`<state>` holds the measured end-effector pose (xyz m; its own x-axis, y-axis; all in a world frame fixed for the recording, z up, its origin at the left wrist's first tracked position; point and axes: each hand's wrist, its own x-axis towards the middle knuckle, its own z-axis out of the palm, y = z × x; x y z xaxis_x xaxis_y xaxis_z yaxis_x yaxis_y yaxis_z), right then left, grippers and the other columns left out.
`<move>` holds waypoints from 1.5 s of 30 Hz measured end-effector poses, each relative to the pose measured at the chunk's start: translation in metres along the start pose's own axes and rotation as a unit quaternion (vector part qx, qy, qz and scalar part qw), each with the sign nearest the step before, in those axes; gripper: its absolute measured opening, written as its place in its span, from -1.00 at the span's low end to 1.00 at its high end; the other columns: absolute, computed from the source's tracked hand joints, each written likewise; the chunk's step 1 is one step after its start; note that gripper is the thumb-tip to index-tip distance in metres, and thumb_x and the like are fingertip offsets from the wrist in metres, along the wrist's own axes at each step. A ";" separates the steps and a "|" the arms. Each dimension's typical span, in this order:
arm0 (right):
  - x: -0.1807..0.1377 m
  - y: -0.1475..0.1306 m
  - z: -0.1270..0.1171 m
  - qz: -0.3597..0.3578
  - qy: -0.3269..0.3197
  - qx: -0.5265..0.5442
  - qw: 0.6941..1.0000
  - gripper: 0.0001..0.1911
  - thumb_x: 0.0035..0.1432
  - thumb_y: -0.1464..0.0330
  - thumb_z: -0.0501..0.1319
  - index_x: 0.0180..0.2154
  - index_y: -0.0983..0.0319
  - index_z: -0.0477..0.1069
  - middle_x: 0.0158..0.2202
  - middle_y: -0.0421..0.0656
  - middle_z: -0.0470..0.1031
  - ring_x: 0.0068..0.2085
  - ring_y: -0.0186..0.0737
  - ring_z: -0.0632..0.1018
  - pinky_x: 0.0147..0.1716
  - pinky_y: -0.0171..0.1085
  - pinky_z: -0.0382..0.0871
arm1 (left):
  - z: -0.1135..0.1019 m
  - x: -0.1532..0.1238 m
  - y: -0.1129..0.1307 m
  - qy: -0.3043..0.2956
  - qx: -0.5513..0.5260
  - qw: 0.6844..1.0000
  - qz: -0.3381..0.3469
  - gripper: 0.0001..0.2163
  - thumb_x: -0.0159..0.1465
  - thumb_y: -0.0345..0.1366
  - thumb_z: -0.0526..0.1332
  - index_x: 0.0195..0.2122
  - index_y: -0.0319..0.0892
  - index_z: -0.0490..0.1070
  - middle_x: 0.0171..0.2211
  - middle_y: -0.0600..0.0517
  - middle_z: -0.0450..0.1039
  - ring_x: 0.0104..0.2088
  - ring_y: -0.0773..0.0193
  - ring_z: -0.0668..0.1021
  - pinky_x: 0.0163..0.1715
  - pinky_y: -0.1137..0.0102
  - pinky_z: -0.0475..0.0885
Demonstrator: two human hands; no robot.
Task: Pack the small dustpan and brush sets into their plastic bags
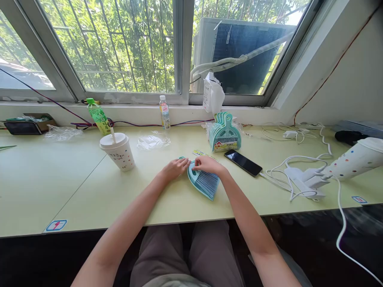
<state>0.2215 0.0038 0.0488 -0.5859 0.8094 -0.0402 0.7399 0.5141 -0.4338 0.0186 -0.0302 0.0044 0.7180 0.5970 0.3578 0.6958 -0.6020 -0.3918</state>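
Observation:
A small teal dustpan-and-brush set (pixel 206 184) lies on the pale table in front of me, its grey-blue bristles pointing toward my right side. My left hand (pixel 176 168) is closed at the handle end, fingertips on the teal plastic. Over the upper part of the set, my right hand (pixel 208 164) pinches with its thumb and finger close together; whatever is between them is too small to make out. A yellow-green printed card (pixel 198 152) lies just behind the right hand, partly covered by it. Farther back stands a stack of similar dustpan-and-brush sets (pixel 225 133), with a printed label in front.
A black phone (pixel 243 162) lies right of my hands, its cable running to a white power strip (pixel 302 181). A lidded paper cup (pixel 118 151), clear plastic wrap (pixel 153 141) and a green bottle (pixel 99 116) are on the left. Another cup (pixel 357 159) lies tilted at right.

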 end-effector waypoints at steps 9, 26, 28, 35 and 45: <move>0.001 0.007 -0.002 -0.013 0.044 -0.015 0.999 -0.84 0.05 0.24 0.30 -0.35 0.20 0.50 -0.39 -0.24 0.51 -0.34 -0.31 0.45 -0.40 -0.36 0.13 | -0.009 0.001 -0.002 0.047 -0.328 0.934 -0.136 -0.77 0.26 -0.47 0.09 -0.16 -0.15 0.48 -0.01 -0.16 0.49 0.01 0.13 0.51 0.09 0.21 0.32; 0.012 0.000 0.003 0.026 0.192 0.110 0.975 -0.73 0.03 0.14 0.30 -0.33 0.21 0.51 -0.41 -0.21 0.52 -0.35 -0.27 0.50 -0.36 -0.35 0.24 | -0.016 0.009 0.000 0.254 -0.437 0.792 -0.343 -0.66 0.27 -0.25 0.15 0.08 -0.08 0.33 0.18 -0.12 0.29 0.28 0.06 0.22 0.25 0.02 0.09; 0.016 -0.005 0.007 0.045 0.252 0.181 0.950 -0.69 0.10 0.12 0.24 -0.26 0.23 0.49 -0.41 -0.18 0.53 -0.38 -0.25 0.51 -0.36 -0.33 0.31 | -0.018 0.014 0.005 0.246 -0.564 0.688 -0.385 -0.59 0.27 -0.12 0.15 0.13 -0.08 0.29 0.15 -0.13 0.33 0.23 0.00 0.31 0.14 0.05 0.27; 0.025 0.001 0.020 0.024 0.285 0.258 0.923 -0.61 0.30 0.27 -0.08 -0.08 0.27 0.43 -0.23 -0.08 0.55 -0.33 -0.25 0.57 -0.27 -0.31 0.44 | -0.003 0.018 0.015 0.106 -0.771 0.438 -0.450 -0.57 -0.04 -0.34 0.40 -0.11 -0.16 0.44 -0.20 -0.05 0.54 -0.19 0.07 0.58 -0.31 0.35 0.47; 0.034 0.025 0.044 0.077 0.093 -0.040 0.992 -0.53 0.34 0.32 -0.04 0.25 0.15 0.17 0.38 -0.05 -0.05 0.39 -0.04 -0.09 0.26 0.19 -0.22 | 0.003 -0.010 -0.046 0.325 -0.725 0.236 -0.559 -0.85 0.14 -0.47 0.20 -0.26 -0.15 0.38 -0.36 0.06 0.48 -0.41 0.39 0.55 -0.43 0.52 0.49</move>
<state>0.2058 0.0318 -0.0028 -0.3985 0.9145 0.0699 0.8438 0.3954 -0.3628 -0.0203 -0.0067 0.0163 -0.4061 0.8892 -0.2106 -0.6071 -0.0902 0.7895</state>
